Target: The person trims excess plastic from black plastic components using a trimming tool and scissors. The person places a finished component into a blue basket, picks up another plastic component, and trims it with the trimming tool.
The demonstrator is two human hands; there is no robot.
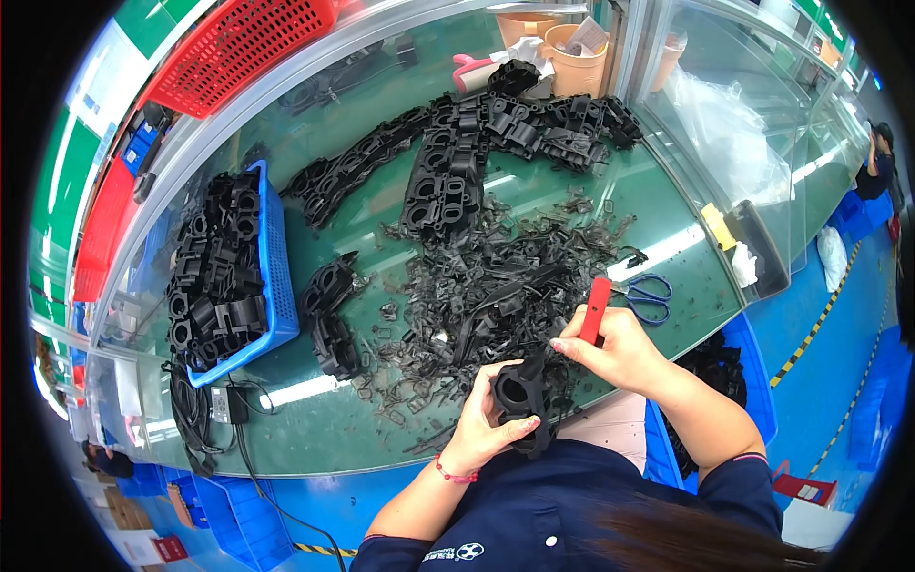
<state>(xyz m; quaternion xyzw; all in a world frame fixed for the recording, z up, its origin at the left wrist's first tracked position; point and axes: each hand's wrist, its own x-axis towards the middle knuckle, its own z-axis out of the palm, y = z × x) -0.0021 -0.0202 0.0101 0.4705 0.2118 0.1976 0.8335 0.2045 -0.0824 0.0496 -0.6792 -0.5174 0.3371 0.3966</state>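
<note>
My left hand point(474, 424) is wrapped round a black moulded plastic part point(534, 393) with a round opening, held near the table's front edge. Close beside it on the right, my right hand point(621, 351) grips a tool with a flat red handle point(596, 307) pointing up. Its working end is hidden behind my fingers and the part. Just beyond both hands spreads a heap of black plastic scraps point(496, 296). Blue-handled scissors point(650, 297) lie to the right of my right hand.
A blue basket point(276, 253) full of black parts stands at the left, cables and a power adapter point(229, 404) beside it. Rows of black parts point(443, 172) lie further back, near tan buckets point(577, 74). Below the table edge at right is a blue crate point(760, 381).
</note>
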